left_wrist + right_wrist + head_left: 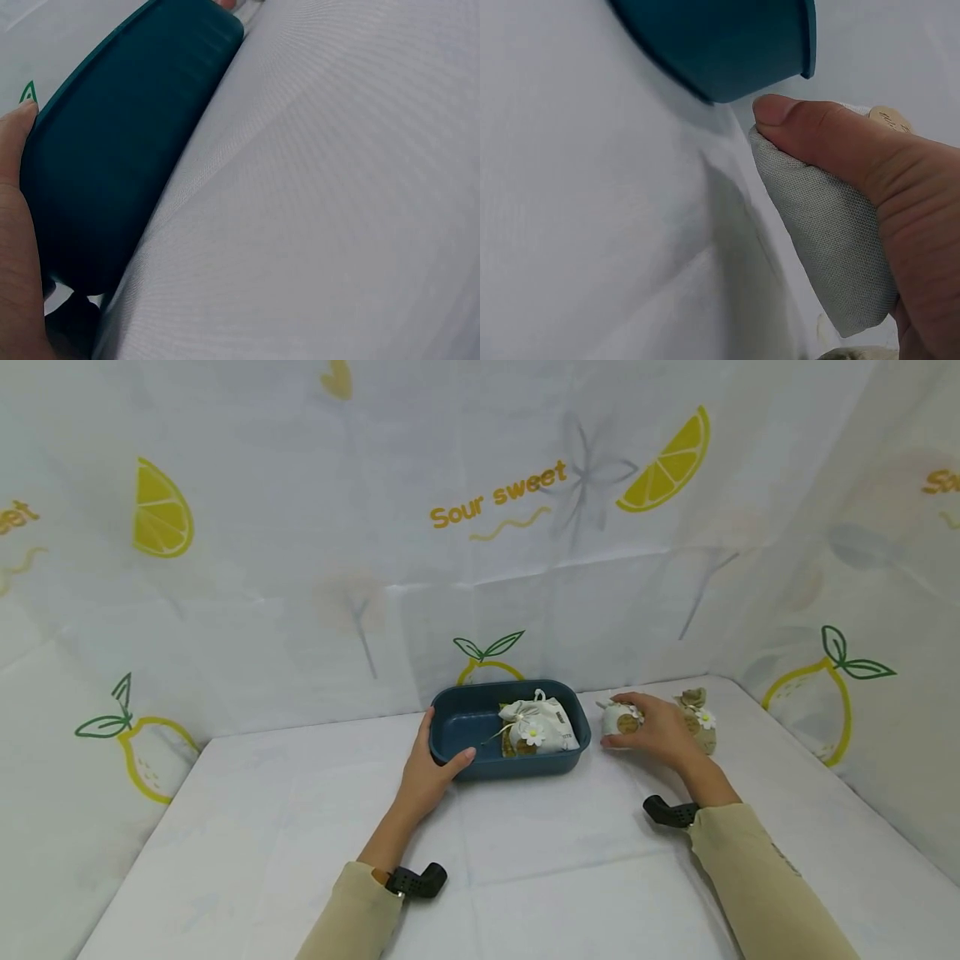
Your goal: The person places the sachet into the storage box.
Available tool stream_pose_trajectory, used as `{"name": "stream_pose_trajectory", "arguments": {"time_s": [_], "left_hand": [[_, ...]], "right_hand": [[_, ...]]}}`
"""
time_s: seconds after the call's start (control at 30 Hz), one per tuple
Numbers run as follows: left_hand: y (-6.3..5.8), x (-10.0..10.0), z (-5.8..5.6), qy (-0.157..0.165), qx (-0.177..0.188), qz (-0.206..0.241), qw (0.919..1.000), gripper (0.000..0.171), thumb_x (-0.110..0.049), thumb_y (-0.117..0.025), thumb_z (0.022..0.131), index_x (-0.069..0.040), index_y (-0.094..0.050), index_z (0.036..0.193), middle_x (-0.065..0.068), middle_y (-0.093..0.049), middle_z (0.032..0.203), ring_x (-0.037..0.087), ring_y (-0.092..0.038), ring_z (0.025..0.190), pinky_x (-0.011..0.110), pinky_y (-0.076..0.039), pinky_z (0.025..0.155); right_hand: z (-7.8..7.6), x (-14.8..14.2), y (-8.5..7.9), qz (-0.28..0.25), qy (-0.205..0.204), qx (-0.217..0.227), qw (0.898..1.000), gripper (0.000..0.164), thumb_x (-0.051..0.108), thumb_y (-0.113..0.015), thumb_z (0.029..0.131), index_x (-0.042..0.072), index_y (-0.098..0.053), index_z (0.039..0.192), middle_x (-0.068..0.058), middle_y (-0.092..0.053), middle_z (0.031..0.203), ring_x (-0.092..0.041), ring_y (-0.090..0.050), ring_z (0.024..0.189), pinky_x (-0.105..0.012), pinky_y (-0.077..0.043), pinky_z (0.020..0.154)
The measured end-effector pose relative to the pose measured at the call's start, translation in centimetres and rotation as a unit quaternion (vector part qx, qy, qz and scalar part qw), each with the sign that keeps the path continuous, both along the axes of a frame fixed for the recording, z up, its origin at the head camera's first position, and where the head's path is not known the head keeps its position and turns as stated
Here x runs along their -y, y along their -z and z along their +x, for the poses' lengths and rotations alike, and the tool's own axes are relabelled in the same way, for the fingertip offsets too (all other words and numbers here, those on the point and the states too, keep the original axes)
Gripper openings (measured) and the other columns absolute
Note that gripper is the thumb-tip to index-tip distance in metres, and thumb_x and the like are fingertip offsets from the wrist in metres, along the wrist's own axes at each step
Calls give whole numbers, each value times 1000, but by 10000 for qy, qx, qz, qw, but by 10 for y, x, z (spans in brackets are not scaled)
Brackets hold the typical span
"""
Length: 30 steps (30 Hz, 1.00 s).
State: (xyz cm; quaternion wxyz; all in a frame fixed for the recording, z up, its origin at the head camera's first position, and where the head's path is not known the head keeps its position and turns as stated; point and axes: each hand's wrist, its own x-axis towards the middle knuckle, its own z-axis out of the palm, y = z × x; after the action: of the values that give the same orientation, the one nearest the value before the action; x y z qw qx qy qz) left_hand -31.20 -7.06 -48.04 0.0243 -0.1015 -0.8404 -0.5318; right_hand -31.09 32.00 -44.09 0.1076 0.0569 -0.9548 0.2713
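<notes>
A dark blue-green bin [472,767] stands near the back of the table, with pale and olive drawstring pouches [551,727] heaped in its right half. My left hand [429,772] grips the bin's left end, thumb at the front rim and fingers along the outer side. Just right of the bin, my right hand [656,731] pinches a pale grey-green cloth pouch [829,232] bearing a round tan tag and a white flower. In the right wrist view the thumb presses on the pouch's upper part. Behind that hand sits an olive pouch [703,722] with a daisy.
White cloth covers the table [525,877]. A lemon-printed curtain [300,568] hangs directly behind the bin and along the sides. Each wrist wears a black camera strap [416,882].
</notes>
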Motion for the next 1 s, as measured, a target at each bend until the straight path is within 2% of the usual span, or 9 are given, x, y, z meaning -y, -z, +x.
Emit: {"name": "stream_pose_trajectory", "arguments": {"time_s": [0.2, 0.37, 0.63, 0.8, 1.0], "left_hand": [[-2, 0, 1, 45, -5, 32, 10000, 103, -56, -74, 86, -33, -11, 163, 2, -18, 171, 32, -21, 157, 63, -24, 122], [0, 1, 1, 54, -17, 21, 10000, 102, -56, -74, 86, -33, -11, 163, 2, -18, 171, 32, -21, 157, 63, -25, 122], [-2, 2, 1, 22, -27, 41, 10000, 103, -58, -74, 86, -34, -11, 163, 1, -17, 171, 33, -20, 157, 64, -24, 121], [0, 2, -1, -26, -60, 57, 10000, 103, -58, -73, 85, -33, -12, 163, 1, -18, 171, 33, -21, 157, 65, -24, 122], [2, 0, -1, -6, -27, 14, 10000, 103, -60, -73, 85, -34, -11, 163, 2, -18, 171, 33, -21, 157, 63, -24, 122]], "right_hand": [[7, 7, -15, -190, -50, -156, 9997, 80, 39, -91, 74, 7, -59, 139, -26, -54, 147, -48, -48, 136, -66, -44, 104], [15, 16, -28, -127, -78, -351, 9993, 79, 43, -90, 74, 9, -59, 139, -24, -56, 145, -47, -51, 133, -65, -46, 101], [22, 42, -47, -190, -422, -904, 9948, 68, 32, -89, 77, 7, -63, 135, -21, -61, 141, -44, -55, 131, -63, -49, 99], [24, 58, -50, -313, -766, -1141, 9900, 57, 23, -86, 81, 7, -64, 131, -18, -64, 134, -41, -58, 125, -61, -50, 96], [25, 72, -47, -335, -1007, -1706, 9796, 48, 17, -87, 76, 8, -69, 120, -13, -70, 120, -34, -66, 110, -54, -54, 87]]}}
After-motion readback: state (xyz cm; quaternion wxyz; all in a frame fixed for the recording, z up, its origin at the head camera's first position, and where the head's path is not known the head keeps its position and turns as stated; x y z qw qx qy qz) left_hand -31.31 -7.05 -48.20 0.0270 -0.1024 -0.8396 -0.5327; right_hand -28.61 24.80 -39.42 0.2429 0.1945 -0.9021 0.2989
